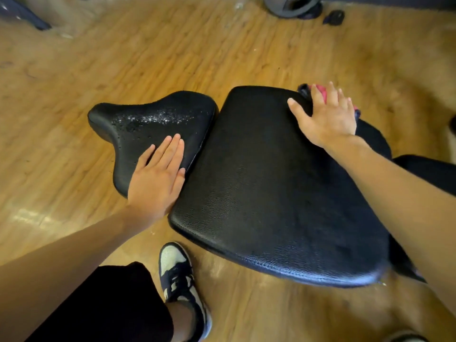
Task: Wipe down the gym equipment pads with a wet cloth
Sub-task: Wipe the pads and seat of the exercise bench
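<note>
My right hand (328, 117) lies flat, fingers spread, on the cloth (322, 92), pressing it against the far corner of the big pad (271, 188). Nothing is clenched. Only a bit of pink shows between and beside my fingers; the rest of the cloth is hidden under the hand or over the edge. My left hand (158, 176) rests flat and relaxed on the near side of the seat (153, 112), just beside the seam where the two pads meet, and it holds nothing. Droplets (148, 118) glint across the seat's middle, so I judge it wetted but not yet wiped. The big pad looks dull.

To wipe well, I should bring the cloth fully onto the top face, press evenly with the whole palm, and draw it toward me in long overlapping passes. The left hand should brace so neither pad shifts. The rolled edges need a pass too.
</note>
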{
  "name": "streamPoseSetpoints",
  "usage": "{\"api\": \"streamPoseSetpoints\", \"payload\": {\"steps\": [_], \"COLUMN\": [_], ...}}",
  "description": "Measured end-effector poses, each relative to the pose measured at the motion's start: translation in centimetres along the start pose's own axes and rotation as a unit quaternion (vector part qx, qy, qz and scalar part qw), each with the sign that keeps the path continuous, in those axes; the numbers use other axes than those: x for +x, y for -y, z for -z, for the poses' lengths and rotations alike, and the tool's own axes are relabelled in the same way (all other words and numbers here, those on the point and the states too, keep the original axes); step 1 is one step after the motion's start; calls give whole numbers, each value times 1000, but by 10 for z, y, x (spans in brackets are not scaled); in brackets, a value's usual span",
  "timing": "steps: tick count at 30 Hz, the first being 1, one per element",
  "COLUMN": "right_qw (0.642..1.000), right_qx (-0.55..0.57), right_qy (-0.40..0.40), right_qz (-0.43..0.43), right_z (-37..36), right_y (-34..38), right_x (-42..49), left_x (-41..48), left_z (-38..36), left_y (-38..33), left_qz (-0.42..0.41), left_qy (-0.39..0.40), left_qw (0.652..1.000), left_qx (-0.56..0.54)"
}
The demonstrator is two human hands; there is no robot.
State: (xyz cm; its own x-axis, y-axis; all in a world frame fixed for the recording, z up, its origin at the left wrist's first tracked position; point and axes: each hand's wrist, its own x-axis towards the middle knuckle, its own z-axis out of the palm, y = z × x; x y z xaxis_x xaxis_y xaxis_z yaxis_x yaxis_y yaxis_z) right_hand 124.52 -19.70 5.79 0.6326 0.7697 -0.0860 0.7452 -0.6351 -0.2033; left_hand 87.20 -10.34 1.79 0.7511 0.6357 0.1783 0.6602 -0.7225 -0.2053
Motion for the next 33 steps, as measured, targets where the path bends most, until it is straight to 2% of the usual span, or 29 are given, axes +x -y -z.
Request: {"api": "streamPoseSetpoints", "payload": {"steps": [3, 6, 11, 14, 18, 23, 25, 28, 33], "right_qw": [999, 995, 993, 999, 992, 968, 965, 958, 903], "right_qx": [4, 54, 47, 37, 41, -6, -35, -64, -119], "right_qy": [-8, 0, 4, 3, 15, 27, 26, 33, 28], "right_qz": [-46, -88, -106, -20, 122, 251, 257, 278, 412], "right_z": [0, -5, -9, -17, -26, -38, -38, -39, -45], "right_y": [-62, -96, -71, -26, 12, -27, -44, -22, 63], "right_x": [-28, -59, -75, -103, -197, -290, -302, -300, -266], "left_x": [-1, -1, 0, 2, 1, 3, 4, 2, 5], "left_z": [-1, -1, 0, 0, -1, 4, 6, 9, 15], "left_y": [0, -3, -4, -4, -1, -3, -5, -4, 0], "left_qz": [-4, -11, -7, -10, -9, -8, 0, 2, -19], "left_qy": [-23, -32, -37, -35, -23, 9, 30, 55, 79], "left_qw": [1000, 999, 999, 999, 1000, 1000, 1000, 998, 996], "left_qx": [-17, -27, -17, -18, -14, -4, 6, 16, -21]}}
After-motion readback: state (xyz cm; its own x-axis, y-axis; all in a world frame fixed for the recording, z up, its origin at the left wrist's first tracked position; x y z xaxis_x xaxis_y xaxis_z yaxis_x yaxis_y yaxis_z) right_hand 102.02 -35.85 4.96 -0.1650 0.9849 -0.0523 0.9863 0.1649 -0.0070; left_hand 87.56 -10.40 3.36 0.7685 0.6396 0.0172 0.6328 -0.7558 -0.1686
